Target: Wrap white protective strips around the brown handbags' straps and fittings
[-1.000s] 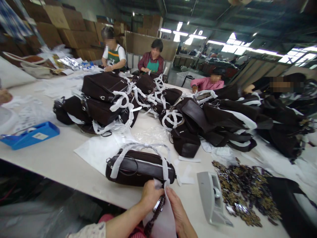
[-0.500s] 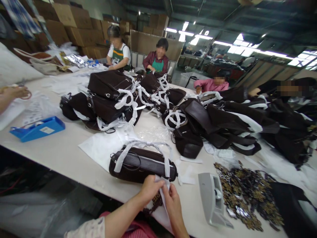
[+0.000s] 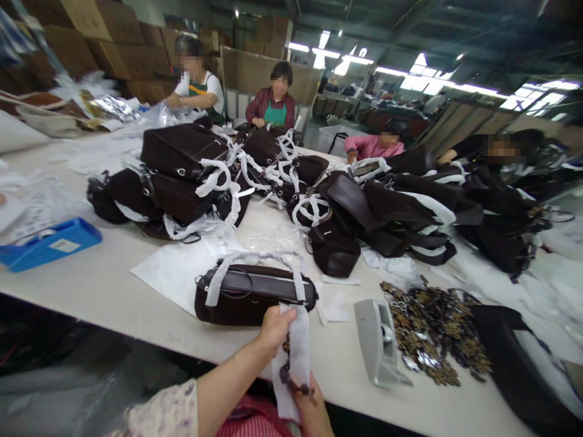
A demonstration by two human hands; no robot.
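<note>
So the left hand (image 3: 274, 331) has its fingers pinched on the top end of a white strip (image 3: 299, 340), thumb lying flat across the front of it. The strip hangs down from there in front of the person, past the near edge of the counter (image 3: 150, 321). A dark chain (image 3: 286, 371) with brownish bits lies along the face of the strip, running from just below the left fingers down to the right hand (image 3: 313, 409). That right hand is at the lower part of the strip, fingers up against its edge and touching the bottom end of the chain, but honestly I can't tell how tightly they're closed, since the strip and chain cover part of them. So basically the chain sits between the two sets of fingers, below the left ones and right at the right ones. Just beyond the left hand there's a dark brown bag (image 3: 255, 311) on its base, handles wrapped in white, partly on a white sheet (image 3: 168, 273). Over to the right is a grey tape dispenser (image 3: 378, 343), with a heap of similar chains (image 3: 437, 331) right beside it. Farther back, a big pile of dark bags (image 3: 182, 152) stretches across the counter, and a blue tape dispenser (image 3: 59, 243) sits off to the left.
</note>
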